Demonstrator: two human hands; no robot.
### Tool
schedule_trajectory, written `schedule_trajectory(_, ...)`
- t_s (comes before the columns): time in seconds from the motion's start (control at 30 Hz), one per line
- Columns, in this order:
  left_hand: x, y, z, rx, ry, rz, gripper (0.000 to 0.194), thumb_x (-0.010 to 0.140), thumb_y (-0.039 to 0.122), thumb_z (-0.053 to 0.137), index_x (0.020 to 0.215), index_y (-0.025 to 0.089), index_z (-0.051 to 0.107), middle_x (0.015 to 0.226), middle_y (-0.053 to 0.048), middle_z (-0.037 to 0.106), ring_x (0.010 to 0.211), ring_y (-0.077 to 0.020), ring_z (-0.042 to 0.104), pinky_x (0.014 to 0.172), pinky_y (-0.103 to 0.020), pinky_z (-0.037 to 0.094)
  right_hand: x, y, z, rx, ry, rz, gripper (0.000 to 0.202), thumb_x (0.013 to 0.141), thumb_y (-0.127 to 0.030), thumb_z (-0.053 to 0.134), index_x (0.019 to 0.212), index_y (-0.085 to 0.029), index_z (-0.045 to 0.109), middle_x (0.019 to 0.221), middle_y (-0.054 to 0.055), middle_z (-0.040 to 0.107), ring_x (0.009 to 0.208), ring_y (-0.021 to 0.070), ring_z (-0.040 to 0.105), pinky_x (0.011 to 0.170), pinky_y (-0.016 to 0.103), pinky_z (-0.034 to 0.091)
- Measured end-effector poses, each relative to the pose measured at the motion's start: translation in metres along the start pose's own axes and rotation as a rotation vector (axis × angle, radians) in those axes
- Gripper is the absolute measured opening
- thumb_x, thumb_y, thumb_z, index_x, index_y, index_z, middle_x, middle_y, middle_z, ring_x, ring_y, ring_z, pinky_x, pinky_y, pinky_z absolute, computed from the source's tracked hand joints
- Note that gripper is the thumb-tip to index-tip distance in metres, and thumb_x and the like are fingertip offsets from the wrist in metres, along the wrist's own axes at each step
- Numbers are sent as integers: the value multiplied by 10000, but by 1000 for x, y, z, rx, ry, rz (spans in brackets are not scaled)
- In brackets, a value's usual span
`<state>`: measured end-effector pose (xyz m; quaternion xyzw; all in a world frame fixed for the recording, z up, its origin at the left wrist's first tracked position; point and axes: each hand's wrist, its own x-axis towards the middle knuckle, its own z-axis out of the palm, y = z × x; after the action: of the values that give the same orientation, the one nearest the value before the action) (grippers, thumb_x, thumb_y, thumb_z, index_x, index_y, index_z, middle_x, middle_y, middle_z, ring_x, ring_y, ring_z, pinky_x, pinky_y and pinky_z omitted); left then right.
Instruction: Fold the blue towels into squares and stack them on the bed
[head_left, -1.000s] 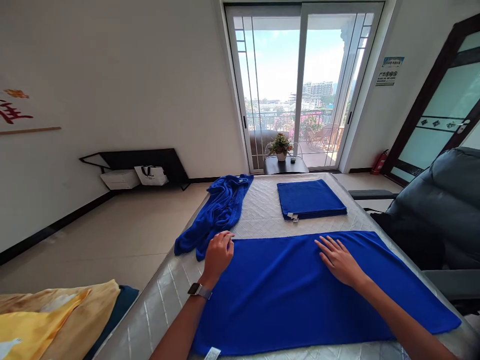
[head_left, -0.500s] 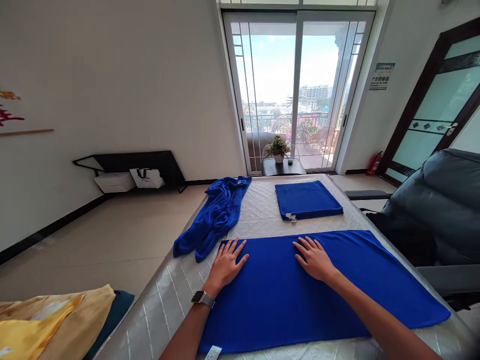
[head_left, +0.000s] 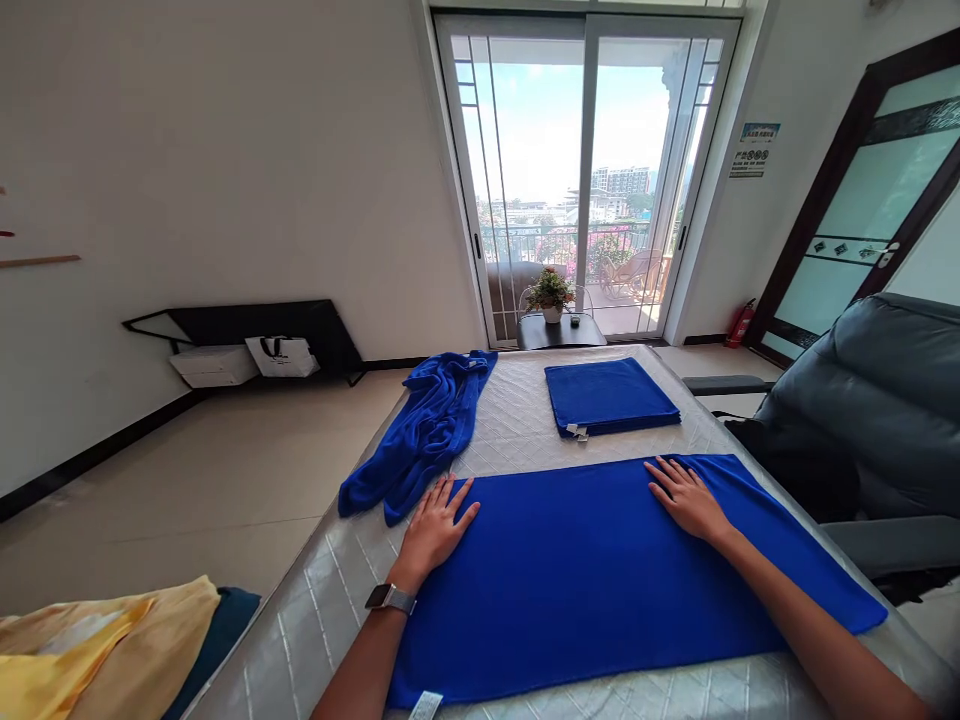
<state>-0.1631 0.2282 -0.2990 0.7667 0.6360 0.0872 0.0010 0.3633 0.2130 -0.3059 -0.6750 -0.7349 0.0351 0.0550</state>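
Left hand (head_left: pixel 433 533) and right hand (head_left: pixel 688 500) laid open, nothing gripped, on flat blue cloth (head_left: pixel 562 580); creases toward mattress's (head_left: pixel 517 420) right edge could be deepened by uneven pressure.

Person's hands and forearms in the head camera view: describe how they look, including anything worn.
The left hand and right hand are bare, without gloves or visible rings, and no sleeves show on the forearms. The left wrist wears a watch with a dark rectangular face and a grey band; nothing is worn on the right wrist.
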Motion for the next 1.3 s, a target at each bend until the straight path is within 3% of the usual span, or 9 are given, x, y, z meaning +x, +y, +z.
schedule_trajectory(0.1, 0, 3, -2, 2, -20, -20, 653, 1004, 665, 311, 1579, 354, 331, 1687, -43, 264, 1550, -285, 237, 1252, -516, 202, -6, 71, 0, -73, 23, 195, 624, 1038, -516, 201, 1600, -278, 330, 1663, 34, 302, 1538, 247, 238, 1240, 486, 201)
schedule_trajectory(0.2, -1, 6, -8, 3, -38, -39, 655, 1001, 674, 301, 1576, 361, 333, 1691, -36, 253, 1556, -279, 218, 1254, -512, 188, -12, 115, 2, -139, 32, 252, 634, 1028, -473, 205, 1598, -227, 335, 1653, 57, 327, 1535, 225, 246, 1242, 481, 191)
schedule_trajectory(0.37, -3, 10, -15, 5, -59, -57, 684, 993, 688, 299, 1582, 339, 330, 1686, -47, 266, 1556, -277, 217, 1253, -505, 190, -11, 118, 1, -243, 42, 323, 591, 1024, -377, 230, 1573, -229, 389, 1635, 49, 365, 1525, 243, 270, 1240, 549, 137)
schedule_trajectory(0.5, -3, 9, -15, 12, -60, -55, 692, 997, 684, 284, 1589, 327, 315, 1689, -62, 255, 1558, -263, 215, 1256, -495, 182, -1, 57, -15, -302, 138, 361, 571, 1001, -241, 247, 1496, -133, 511, 1573, 128, 457, 1507, 303, 302, 1237, 552, 119)
schedule_trajectory(0.57, -3, 8, -13, 11, -48, -48, 698, 996, 686, 281, 1590, 320, 316, 1683, -64, 271, 1556, -266, 220, 1254, -497, 185, 4, 3, -22, -260, 180, 206, 561, 1006, -254, 268, 1493, -116, 512, 1576, 150, 445, 1508, 294, 303, 1245, 521, 116)
schedule_trajectory(0.73, -3, 5, -9, 10, -18, -34, 732, 992, 692, 282, 1592, 274, 324, 1670, -89, 301, 1548, -280, 243, 1249, -507, 197, 9, -141, -19, 34, 73, -258, 581, 1059, -501, 233, 1583, -289, 368, 1655, 17, 318, 1547, 229, 206, 1257, 468, 137)
schedule_trajectory(0.87, -3, 3, -6, 13, -9, -30, 724, 1000, 676, 288, 1586, 254, 341, 1674, -105, 283, 1543, -279, 259, 1252, -500, 201, 11, -184, -8, 156, -72, -337, 623, 1044, -604, 224, 1603, -339, 299, 1677, 1, 247, 1557, 238, 165, 1256, 502, 124)
schedule_trajectory(1.03, -3, 0, -2, 8, 23, -27, 698, 999, 661, 327, 1582, 278, 350, 1665, -80, 309, 1538, -286, 271, 1252, -508, 214, 14, -126, -2, 118, -67, -220, 618, 1041, -606, 216, 1604, -361, 283, 1680, -17, 236, 1557, 224, 165, 1258, 501, 110)
schedule_trajectory(1.3, -4, 3, -5, -16, 11, -38, 720, 990, 687, 315, 1581, 277, 353, 1676, -82, 289, 1550, -304, 231, 1251, -509, 212, 3, 70, 2, -89, -2, 268, 685, 1013, -537, 170, 1614, -233, 295, 1673, 48, 278, 1544, 238, 215, 1247, 488, 172)
